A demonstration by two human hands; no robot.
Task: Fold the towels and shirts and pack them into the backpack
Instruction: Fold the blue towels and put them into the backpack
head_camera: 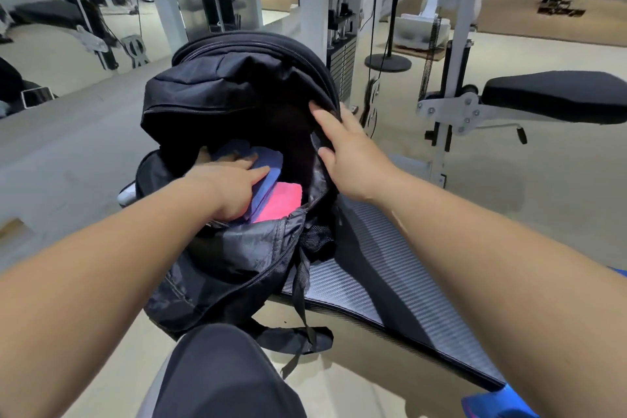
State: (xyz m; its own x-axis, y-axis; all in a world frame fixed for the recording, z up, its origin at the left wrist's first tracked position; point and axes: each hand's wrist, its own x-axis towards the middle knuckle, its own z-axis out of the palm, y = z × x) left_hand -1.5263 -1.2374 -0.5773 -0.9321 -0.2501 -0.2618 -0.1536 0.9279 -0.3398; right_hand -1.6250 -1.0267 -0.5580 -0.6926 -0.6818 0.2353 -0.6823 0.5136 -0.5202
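My left hand [234, 180] is wrist-deep in the open backpack [237, 95], fingers laid out flat and pressing a folded blue towel [268, 166] down on top of a folded pink towel [281, 198], gripping nothing. My right hand [346, 153] grips the right rim of the bag's mouth and holds it wide. The backpack stands on the far left end of a padded bench [390, 268], its lower part hanging over the near edge. More blue cloth [492, 400] lies at the near right. The risk, as I judge it: a hard push could tip the bag off the bench, and dragging my fingers out could pull the fold loose.
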